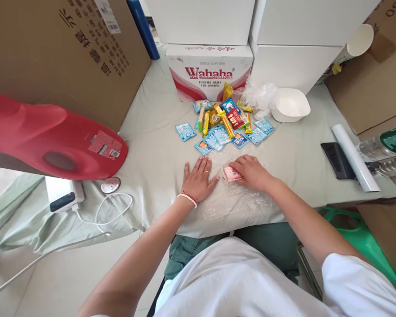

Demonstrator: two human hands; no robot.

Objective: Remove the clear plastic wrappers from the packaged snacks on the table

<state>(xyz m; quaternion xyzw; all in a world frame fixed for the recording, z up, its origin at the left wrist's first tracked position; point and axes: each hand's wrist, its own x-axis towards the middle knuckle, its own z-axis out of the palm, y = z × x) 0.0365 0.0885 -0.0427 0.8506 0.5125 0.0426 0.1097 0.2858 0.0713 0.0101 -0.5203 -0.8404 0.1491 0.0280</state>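
My left hand (198,179) lies flat with its fingers spread on the cloth, at the left edge of a clear plastic bag (231,207). Over the same bag, my right hand (253,172) is closed on a small pink packet (232,174), whose left part shows past the fingers; its contents cannot be made out. Just beyond both hands is a pile of small wrapped snacks: blue packets (220,134), yellow wrapped sticks (226,124) and a red packet (235,119).
A Wahaha carton (211,72) stands behind the pile, with white boxes above and beside it. Crumpled clear plastic (260,97) touches a white bowl (291,105). At left are a red jug (59,141) and a power bank (64,196); at right, a white roll (355,158) and bottles.
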